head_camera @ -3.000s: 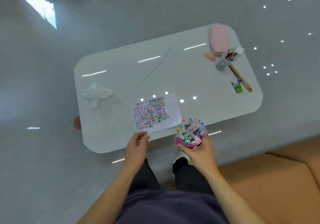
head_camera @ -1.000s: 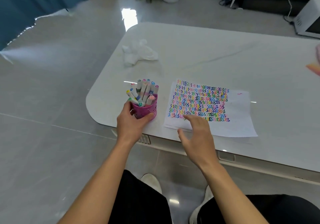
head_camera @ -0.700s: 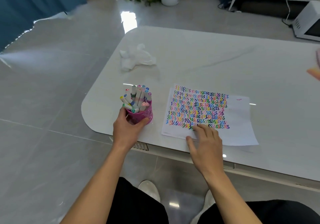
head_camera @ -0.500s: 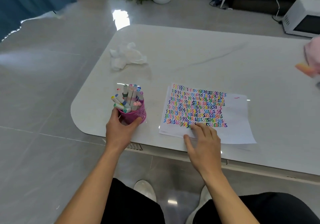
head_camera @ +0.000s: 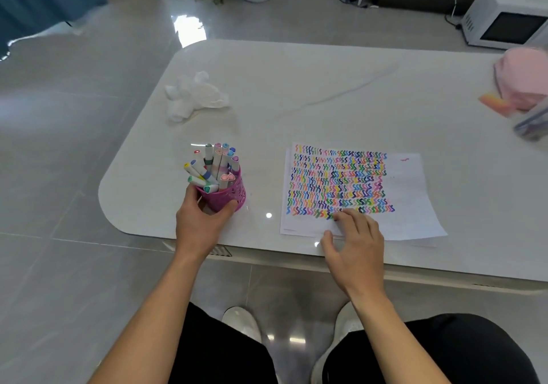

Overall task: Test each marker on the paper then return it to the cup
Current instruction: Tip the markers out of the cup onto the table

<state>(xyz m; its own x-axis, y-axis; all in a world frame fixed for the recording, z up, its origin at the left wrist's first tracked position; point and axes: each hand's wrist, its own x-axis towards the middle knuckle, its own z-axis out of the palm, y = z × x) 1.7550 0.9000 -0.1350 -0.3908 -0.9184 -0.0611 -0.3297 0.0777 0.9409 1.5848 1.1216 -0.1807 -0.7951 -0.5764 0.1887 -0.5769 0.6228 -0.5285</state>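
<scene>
From the head camera, the left hand point(head_camera: 201, 223) is wrapped around the near side of the pink mesh cup point(head_camera: 226, 195), thumb on one side and fingers on the other, gripping it as it stands upright on the white table point(head_camera: 326, 93) near the rounded left corner. The cup is packed with capped markers point(head_camera: 215, 164), their coloured ends pointing up and fanned toward the left. The right hand point(head_camera: 355, 247) lies flat, fingers spread and holding nothing, with its fingertips pressing the near edge of the paper point(head_camera: 412, 205), which sits to the right of the cup and is filled with rows of multicoloured squiggles. Compared with half a second ago, both hands keep the same grip and placement; three seconds ago the cup was in the right hand at the paper's other side. A crumpled tissue point(head_camera: 192, 96) lies farther back on the left, and a pink pouch point(head_camera: 525, 78) sits at the right edge.
</scene>
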